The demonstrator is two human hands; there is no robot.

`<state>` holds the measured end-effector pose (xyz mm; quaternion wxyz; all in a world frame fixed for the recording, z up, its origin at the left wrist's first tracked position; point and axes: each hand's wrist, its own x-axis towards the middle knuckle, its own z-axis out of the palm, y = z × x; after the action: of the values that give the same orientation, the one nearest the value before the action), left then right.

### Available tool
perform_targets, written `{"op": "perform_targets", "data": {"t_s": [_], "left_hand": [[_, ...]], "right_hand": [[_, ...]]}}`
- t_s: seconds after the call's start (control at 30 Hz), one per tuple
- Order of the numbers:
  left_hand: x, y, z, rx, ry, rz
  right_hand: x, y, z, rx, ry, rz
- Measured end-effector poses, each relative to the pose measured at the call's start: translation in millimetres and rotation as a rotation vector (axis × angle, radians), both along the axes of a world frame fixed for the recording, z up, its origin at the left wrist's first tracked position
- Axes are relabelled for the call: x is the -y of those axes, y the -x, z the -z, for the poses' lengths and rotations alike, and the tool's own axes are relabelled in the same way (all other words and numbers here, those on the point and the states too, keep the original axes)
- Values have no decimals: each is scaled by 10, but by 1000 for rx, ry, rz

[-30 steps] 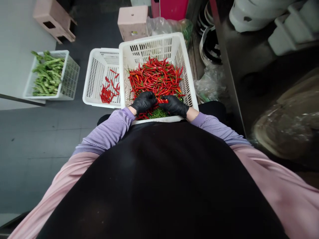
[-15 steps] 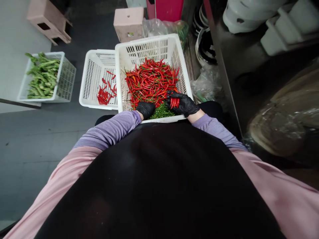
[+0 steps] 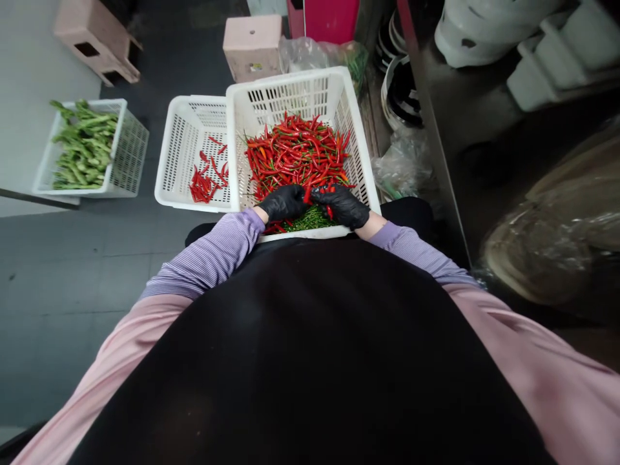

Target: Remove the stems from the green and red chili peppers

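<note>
A heap of red chili peppers (image 3: 295, 152) fills much of the white basket (image 3: 355, 123) at my lap. Over its near side, my left hand (image 3: 285, 203), in a black glove, pinches a red chili at its fingertips. My right hand (image 3: 345, 206), gloved the same way, is closed around several red chilies whose ends stick out between the fingers. The fingertips of both hands nearly meet. Below them lies a pile of green chili stems (image 3: 314, 218) along the near wall. A few red chilies show under my left wrist.
A second white basket (image 3: 167, 161) on the left holds some red chilies (image 3: 203, 186). Farther left stands a basket of long green vegetables (image 3: 84, 148). Pink stools (image 3: 254, 45) are behind. A metal-edged counter (image 3: 443, 155) runs along the right, with plastic bags (image 3: 402, 161) beside it.
My left hand has risen from the green stems to meet the right hand, and a red chili now shows at its fingertips. The right hand has shifted slightly toward me and left.
</note>
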<state>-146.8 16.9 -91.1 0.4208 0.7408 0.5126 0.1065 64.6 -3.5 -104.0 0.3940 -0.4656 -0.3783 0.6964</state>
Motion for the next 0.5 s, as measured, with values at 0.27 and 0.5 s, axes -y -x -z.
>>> {"op": "perform_targets", "data": {"t_s": [0.27,0.5], "left_hand": [[-29,-28,-304,-8,76,-127],[-45,36,-497,-406,113,-237]], "right_hand": [[-210,290,-25,190,-328,181],[-61,304,-223,350,-399,-19]]}}
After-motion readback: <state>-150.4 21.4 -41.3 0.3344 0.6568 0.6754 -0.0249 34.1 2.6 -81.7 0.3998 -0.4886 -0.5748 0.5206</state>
